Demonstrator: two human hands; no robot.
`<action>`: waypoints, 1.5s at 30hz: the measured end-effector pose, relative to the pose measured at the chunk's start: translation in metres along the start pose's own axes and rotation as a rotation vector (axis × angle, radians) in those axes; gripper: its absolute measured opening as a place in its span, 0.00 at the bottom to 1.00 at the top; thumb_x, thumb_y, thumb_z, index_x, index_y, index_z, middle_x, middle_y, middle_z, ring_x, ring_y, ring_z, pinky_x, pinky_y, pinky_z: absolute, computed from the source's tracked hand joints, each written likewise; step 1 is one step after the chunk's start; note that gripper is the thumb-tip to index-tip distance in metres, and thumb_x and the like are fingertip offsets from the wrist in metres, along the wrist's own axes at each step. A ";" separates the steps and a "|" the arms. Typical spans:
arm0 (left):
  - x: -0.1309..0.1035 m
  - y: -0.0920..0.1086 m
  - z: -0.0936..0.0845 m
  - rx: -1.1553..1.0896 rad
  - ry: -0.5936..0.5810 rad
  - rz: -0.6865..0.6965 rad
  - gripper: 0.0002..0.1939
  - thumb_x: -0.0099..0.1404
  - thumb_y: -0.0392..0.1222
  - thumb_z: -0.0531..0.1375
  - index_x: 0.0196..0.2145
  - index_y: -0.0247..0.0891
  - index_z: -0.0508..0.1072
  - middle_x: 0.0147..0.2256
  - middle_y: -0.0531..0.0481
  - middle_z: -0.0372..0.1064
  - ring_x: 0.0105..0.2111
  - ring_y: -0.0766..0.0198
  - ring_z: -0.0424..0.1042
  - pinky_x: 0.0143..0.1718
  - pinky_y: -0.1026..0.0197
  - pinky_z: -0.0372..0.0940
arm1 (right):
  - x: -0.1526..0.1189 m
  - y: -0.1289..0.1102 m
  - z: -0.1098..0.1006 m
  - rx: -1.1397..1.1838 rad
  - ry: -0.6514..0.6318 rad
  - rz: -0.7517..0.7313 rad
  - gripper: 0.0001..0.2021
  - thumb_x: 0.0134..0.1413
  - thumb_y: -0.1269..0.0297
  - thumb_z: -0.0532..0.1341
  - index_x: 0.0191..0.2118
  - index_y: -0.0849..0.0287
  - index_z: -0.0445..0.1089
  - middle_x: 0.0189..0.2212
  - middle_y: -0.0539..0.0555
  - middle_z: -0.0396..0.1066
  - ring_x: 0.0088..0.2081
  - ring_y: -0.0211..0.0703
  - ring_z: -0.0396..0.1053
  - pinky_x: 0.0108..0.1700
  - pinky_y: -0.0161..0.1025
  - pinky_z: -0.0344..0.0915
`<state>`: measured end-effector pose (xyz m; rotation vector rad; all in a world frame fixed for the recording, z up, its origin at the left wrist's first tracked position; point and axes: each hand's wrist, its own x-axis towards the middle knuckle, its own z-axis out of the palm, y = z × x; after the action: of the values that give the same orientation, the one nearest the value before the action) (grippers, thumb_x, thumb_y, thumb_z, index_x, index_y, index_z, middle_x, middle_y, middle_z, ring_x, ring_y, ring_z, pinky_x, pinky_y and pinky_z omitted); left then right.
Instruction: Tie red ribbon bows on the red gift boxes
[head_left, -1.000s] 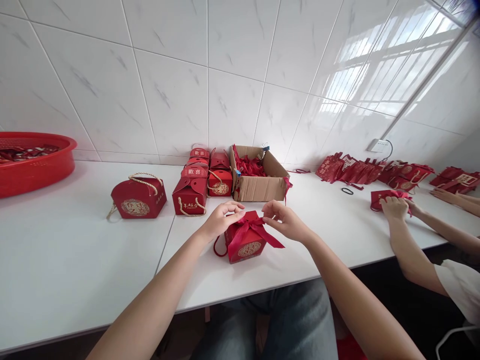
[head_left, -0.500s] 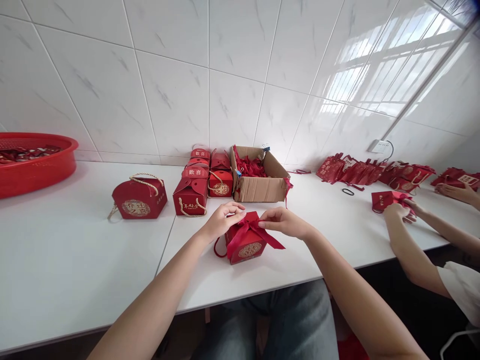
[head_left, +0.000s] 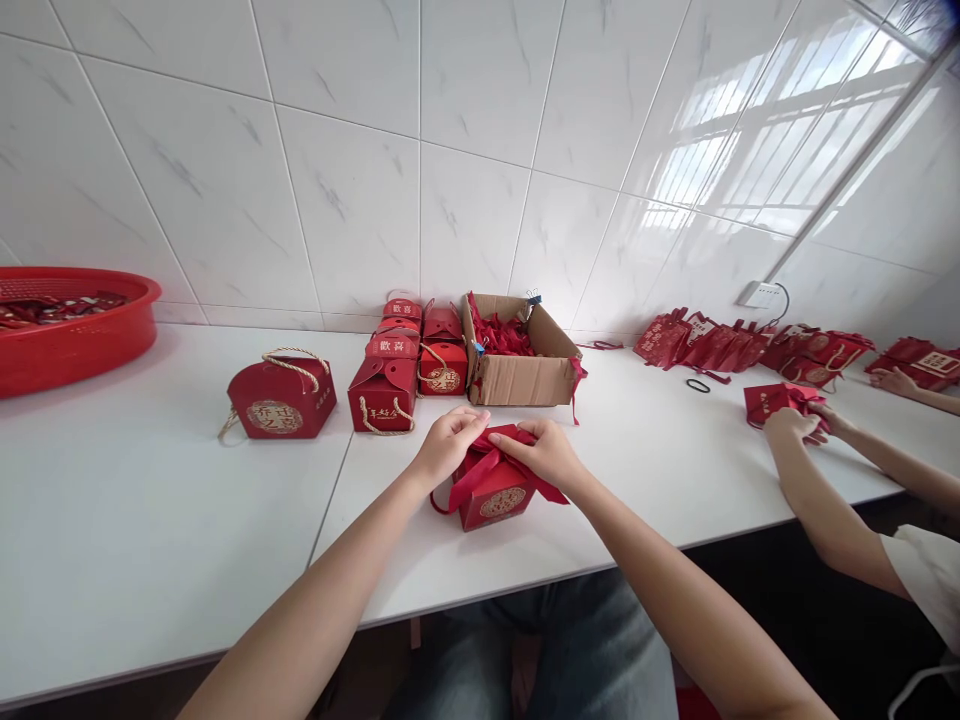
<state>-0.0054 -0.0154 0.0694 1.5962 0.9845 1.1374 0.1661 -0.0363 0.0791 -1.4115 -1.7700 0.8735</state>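
Head view: red gift box [head_left: 496, 507] between left hand [head_left: 452, 440] and right hand [head_left: 551, 455]

The box stands on the white table [head_left: 187, 560], near its front edge, its round gold emblem facing the person. Both hands meet its upper part, so its front wall shows below them, nearer the person. A red ribbon bow [head_left: 472, 480] crosses the box's top. The left hand is at the bow's left side, its thumb and forefinger close together; the right hand comes from the right, its thumb laid over the middle of the bow. The hands are near each other but apart. Fingers hide part of the ribbon, so I cannot tell whether either hand is really pinching it. A dark red cord loop [head_left: 442, 506] hangs at the box's left side. Just behind stands a cardboard carton [head_left: 525, 382] of red ribbons [head_left: 501, 334].
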 end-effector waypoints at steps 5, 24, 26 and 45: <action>-0.002 -0.001 -0.001 0.159 0.002 0.073 0.22 0.59 0.53 0.59 0.16 0.36 0.59 0.35 0.50 0.61 0.33 0.63 0.65 0.39 0.59 0.59 | -0.002 -0.001 -0.004 -0.013 -0.025 -0.059 0.26 0.45 0.44 0.61 0.17 0.58 0.52 0.17 0.45 0.49 0.21 0.31 0.46 0.22 0.34 0.42; 0.002 -0.007 -0.008 0.547 0.119 0.216 0.25 0.64 0.55 0.52 0.15 0.38 0.57 0.31 0.50 0.56 0.29 0.63 0.62 0.33 0.59 0.57 | 0.003 0.007 -0.001 -0.022 0.003 -0.072 0.23 0.41 0.43 0.64 0.20 0.60 0.64 0.18 0.49 0.61 0.22 0.35 0.54 0.22 0.35 0.47; 0.002 -0.006 -0.008 0.440 0.087 0.179 0.24 0.63 0.55 0.52 0.16 0.38 0.58 0.30 0.50 0.56 0.30 0.63 0.62 0.35 0.59 0.57 | 0.001 0.005 -0.002 0.038 -0.023 -0.055 0.22 0.43 0.44 0.63 0.21 0.61 0.65 0.19 0.49 0.62 0.22 0.34 0.55 0.22 0.34 0.48; -0.005 0.004 0.003 0.100 -0.098 -0.090 0.22 0.48 0.58 0.66 0.20 0.35 0.69 0.41 0.47 0.66 0.33 0.61 0.68 0.33 0.60 0.63 | 0.009 0.013 -0.014 0.555 -0.158 0.045 0.24 0.47 0.45 0.63 0.20 0.58 0.52 0.17 0.43 0.46 0.20 0.29 0.43 0.24 0.34 0.39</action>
<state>-0.0034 -0.0216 0.0712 1.6532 1.0513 0.9530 0.1834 -0.0237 0.0765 -1.0389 -1.4452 1.4021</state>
